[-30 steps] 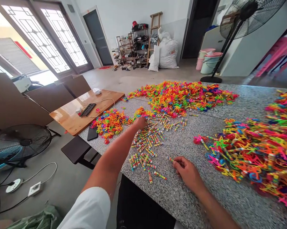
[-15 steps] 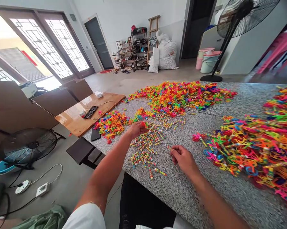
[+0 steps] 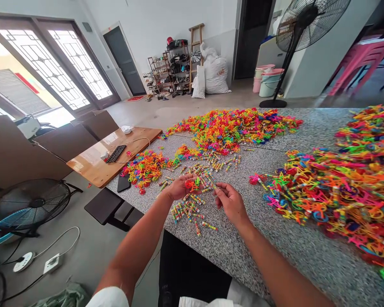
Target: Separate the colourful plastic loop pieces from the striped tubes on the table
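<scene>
Clock read from the seat, centre at the hands, twelve straight ahead.

Left hand (image 3: pixel 178 187): palm turned up, fingers loosely curled, carrying a red and green piece (image 3: pixel 192 184). Its forearm crosses the near edge of the speckled tabletop (image 3: pixel 217 247). Right hand (image 3: pixel 230 204): thumb and forefinger pinch a striped stick (image 3: pixel 215 186), its free end aimed at the left hand. Small gap between the two hands.

Loose striped sticks (image 3: pixel 185 211) lie just below the left hand at seven o'clock; a lone one (image 3: pixel 210 226) at six, short of the near edge, not overhanging. More sticks (image 3: pixel 222 164) spread at twelve, running up to the big bright heap (image 3: pixel 233 128), which reaches the far edge.

Smaller pile (image 3: pixel 148 166) at ten, close to the left edge; dark phone (image 3: pixel 123 183) at nine, flat by the same edge. Wooden board (image 3: pixel 105 166) beyond it, also ten. Dark stool (image 3: pixel 104 204) at eight, outside the tabletop.

Large mixed heap (image 3: pixel 339 183) at three, well apart from the right hand. Best open room: a bare strip between that heap and the right forearm, widening toward four o'clock. Another bare lane at two, between both large heaps. Tightest on the left, sticks crowding the hand.
</scene>
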The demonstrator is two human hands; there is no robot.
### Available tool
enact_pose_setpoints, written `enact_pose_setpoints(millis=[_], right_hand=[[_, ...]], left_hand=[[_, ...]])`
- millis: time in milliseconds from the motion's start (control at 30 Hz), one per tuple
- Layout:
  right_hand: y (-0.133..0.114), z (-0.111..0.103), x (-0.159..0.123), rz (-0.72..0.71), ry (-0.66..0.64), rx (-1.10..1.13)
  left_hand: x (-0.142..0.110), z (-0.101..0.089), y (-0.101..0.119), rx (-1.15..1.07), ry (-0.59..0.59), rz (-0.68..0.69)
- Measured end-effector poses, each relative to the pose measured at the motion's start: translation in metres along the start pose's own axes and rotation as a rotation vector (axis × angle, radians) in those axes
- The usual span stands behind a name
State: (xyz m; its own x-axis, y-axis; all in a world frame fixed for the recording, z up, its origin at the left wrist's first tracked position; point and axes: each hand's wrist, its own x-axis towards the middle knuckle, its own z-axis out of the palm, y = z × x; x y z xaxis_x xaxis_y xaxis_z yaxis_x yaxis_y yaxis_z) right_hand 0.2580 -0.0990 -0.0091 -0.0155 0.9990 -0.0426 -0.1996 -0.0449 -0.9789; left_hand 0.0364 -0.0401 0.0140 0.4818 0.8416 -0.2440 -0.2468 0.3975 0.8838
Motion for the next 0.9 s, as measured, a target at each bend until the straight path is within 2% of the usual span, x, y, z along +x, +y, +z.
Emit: enact_pose_setpoints(millis=[67, 167, 233, 300, 400, 500, 600, 700, 800, 900], right_hand=[[-0.003, 0.005, 0.006, -0.049, 0.142, 0.005], [-0.002, 0.008, 0.022, -0.114, 0.381, -0.109], [0.001, 0.007, 0.03, -0.106, 0.387, -0.177], [0.005, 0.004, 0.034, -0.087, 0.306, -0.241], [0.011, -0.002, 0.032, -0.138, 0.276, -0.392], [0.015, -0.007, 0.028, -0.244, 0.369, -0.501], [0.019, -0.01, 0.03, -0.301, 0.472, -0.502], [0.024, -0.014, 0.037, -0.183, 0.53, -0.416], [0.026, -0.023, 0.043, -0.039, 0.568, -0.367], [0.024, -0.035, 0.04, -0.148, 0.51, -0.517]], left_hand=[[0.0, 0.009, -0.006, 0.055, -0.036, -0.03], [0.0, 0.025, -0.015, 0.177, -0.141, -0.066], [0.0, 0.036, -0.02, 0.266, -0.197, -0.062], [0.0, 0.044, -0.025, 0.334, -0.196, -0.027], [-0.002, 0.052, -0.032, 0.403, -0.092, 0.042], [-0.005, 0.062, -0.041, 0.379, -0.007, 0.033], [-0.008, 0.077, -0.052, 0.309, 0.061, 0.009], [-0.011, 0.09, -0.059, 0.402, 0.213, 0.171], [-0.013, 0.095, -0.061, 0.507, 0.336, 0.337], [-0.016, 0.092, -0.061, 0.347, 0.364, 0.238]])
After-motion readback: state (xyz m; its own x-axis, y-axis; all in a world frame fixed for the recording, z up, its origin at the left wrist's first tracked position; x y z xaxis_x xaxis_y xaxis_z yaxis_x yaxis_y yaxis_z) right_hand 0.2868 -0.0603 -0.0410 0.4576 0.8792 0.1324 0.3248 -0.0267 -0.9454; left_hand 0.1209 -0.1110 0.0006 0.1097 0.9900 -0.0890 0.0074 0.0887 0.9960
